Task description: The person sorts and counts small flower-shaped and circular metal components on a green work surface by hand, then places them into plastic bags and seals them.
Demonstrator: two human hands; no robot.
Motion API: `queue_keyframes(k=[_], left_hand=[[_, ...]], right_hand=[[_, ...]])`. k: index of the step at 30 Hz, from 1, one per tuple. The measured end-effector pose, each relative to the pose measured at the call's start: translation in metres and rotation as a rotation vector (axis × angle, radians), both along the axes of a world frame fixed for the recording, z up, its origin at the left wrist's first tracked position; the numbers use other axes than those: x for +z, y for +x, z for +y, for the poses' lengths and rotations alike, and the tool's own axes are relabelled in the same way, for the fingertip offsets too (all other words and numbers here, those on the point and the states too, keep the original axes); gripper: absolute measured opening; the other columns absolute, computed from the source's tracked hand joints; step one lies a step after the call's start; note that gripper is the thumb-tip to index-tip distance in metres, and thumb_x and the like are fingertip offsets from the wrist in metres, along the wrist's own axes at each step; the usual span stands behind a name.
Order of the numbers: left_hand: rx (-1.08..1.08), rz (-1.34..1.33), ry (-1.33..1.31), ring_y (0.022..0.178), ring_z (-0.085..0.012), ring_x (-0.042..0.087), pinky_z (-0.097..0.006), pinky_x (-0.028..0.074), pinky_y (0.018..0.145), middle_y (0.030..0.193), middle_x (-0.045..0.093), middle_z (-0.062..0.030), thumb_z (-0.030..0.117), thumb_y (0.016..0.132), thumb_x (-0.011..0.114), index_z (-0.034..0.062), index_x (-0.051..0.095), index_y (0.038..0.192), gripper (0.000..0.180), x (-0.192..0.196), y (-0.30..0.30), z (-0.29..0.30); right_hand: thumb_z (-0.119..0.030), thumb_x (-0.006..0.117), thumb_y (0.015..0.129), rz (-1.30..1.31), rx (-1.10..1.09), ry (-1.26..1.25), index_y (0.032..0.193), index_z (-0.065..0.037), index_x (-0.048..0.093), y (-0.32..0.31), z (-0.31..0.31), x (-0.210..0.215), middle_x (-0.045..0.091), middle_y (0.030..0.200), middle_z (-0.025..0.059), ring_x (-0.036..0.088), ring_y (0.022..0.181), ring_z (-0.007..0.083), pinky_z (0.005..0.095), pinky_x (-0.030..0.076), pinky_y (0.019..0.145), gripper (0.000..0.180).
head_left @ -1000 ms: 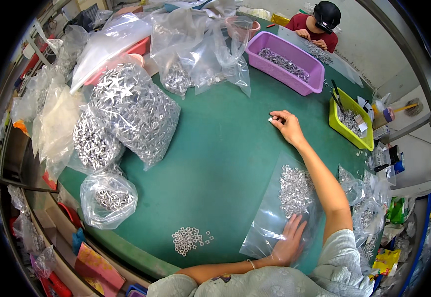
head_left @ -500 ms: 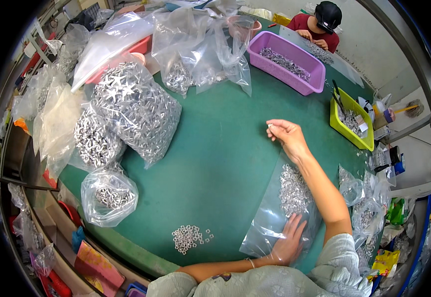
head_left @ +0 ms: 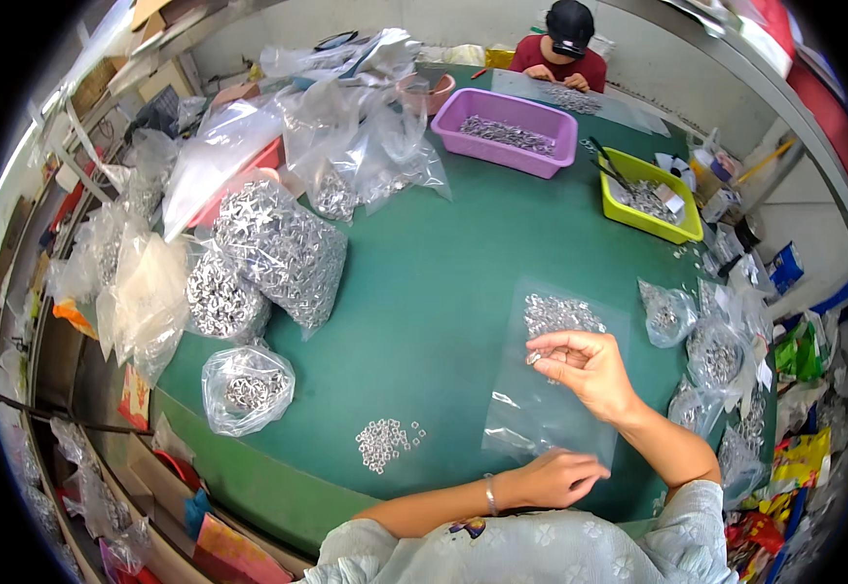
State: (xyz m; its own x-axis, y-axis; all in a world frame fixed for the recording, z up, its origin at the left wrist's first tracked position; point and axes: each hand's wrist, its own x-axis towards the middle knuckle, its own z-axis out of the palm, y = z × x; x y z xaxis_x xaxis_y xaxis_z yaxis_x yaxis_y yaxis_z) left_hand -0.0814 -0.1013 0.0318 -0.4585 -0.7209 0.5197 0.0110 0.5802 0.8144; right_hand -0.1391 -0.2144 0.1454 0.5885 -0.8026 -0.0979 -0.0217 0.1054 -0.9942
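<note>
My right hand (head_left: 585, 375) is above a flat clear plastic sheet or bag (head_left: 526, 419), its thumb and fingers pinched on a small silvery metal piece (head_left: 533, 357). Beyond the hand, a heap of small shiny metal pieces (head_left: 558, 313) lies on the plastic, partly hidden by my fingers. My left hand (head_left: 562, 477) is by the plastic's near edge, its fingers loosely bent with nothing visible in them. Left of it, a small pile of square metal rings (head_left: 382, 444) sits on the green table (head_left: 424, 321).
Bulging clear bags of metal parts (head_left: 293, 258) and a smaller opened bag (head_left: 249, 389) stand at left. A purple basin (head_left: 507, 161) and a yellow-green basket (head_left: 648, 224) hold metal parts at the back. Small bags (head_left: 716, 350) line the right. A co-worker (head_left: 565, 58) sits at the far side.
My right hand has come back toward me, over the plastic, still pinching the small piece. My left hand has lifted from lying flat on the plastic, and its fingers have bent. The view has shifted.
</note>
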Motion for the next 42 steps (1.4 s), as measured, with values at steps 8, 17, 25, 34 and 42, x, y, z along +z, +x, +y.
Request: queue_keyframes(k=[8, 17, 25, 34, 42], left_hand=[[0.631, 0.812, 0.396, 0.065, -0.0059, 0.049, -0.019, 0.039, 0.054, 0.082, 0.057, -0.0028, -0.003, 0.084, 0.062, -0.0031, 0.063, 0.099, 0.015, 0.09, 0.044, -0.003], [0.506, 0.653, 0.427, 0.064, -0.0063, 0.049, -0.019, 0.037, 0.052, 0.086, 0.06, -0.0053, 0.001, 0.083, 0.067, -0.0028, 0.069, 0.094, 0.013, 0.09, 0.035, 0.009], [0.461, 0.393, 0.313, 0.068, -0.0084, 0.054, -0.019, 0.042, 0.057, 0.085, 0.06, -0.0065, -0.003, 0.078, 0.07, -0.0038, 0.07, 0.088, 0.01, 0.093, 0.048, 0.012], [0.308, 0.336, 0.579, 0.068, -0.0097, 0.055, -0.021, 0.045, 0.061, 0.084, 0.06, -0.0065, -0.004, 0.083, 0.062, -0.0068, 0.067, 0.09, 0.008, 0.069, 0.026, 0.003], [-0.012, 0.055, 0.718, 0.075, -0.0097, 0.056, -0.022, 0.047, 0.068, 0.089, 0.062, -0.0052, 0.007, 0.091, 0.058, -0.0054, 0.064, 0.106, 0.02, 0.039, -0.042, 0.007]], right_hand=[[0.005, 0.064, 0.083, -0.09, -0.06, -0.012, 0.102, 0.005, 0.062, -0.034, 0.047, 0.012, 0.064, 0.099, 0.0087, 0.062, 0.09, 0.0118, 0.0234, 0.051, 0.081, 0.019], [0.004, 0.064, 0.084, -0.236, -0.046, 0.009, 0.095, 0.0, 0.055, -0.051, 0.07, 0.005, 0.06, 0.09, 0.0036, 0.059, 0.084, 0.0081, 0.022, 0.049, 0.074, 0.015], [0.002, 0.065, 0.084, -0.212, -0.013, 0.024, 0.094, -0.001, 0.054, -0.059, 0.083, 0.007, 0.058, 0.089, 0.0021, 0.057, 0.083, 0.0068, 0.0216, 0.048, 0.073, 0.015], [-0.002, 0.064, 0.085, -0.182, -0.142, 0.092, 0.103, -0.001, 0.055, -0.085, 0.094, -0.024, 0.059, 0.093, 0.0027, 0.057, 0.085, 0.0073, 0.0223, 0.047, 0.074, 0.02], [-0.004, 0.062, 0.086, 0.208, -0.6, -0.172, 0.1, 0.0, 0.06, -0.162, 0.145, -0.06, 0.065, 0.08, 0.0048, 0.058, 0.072, 0.0069, 0.0222, 0.046, 0.063, 0.014]])
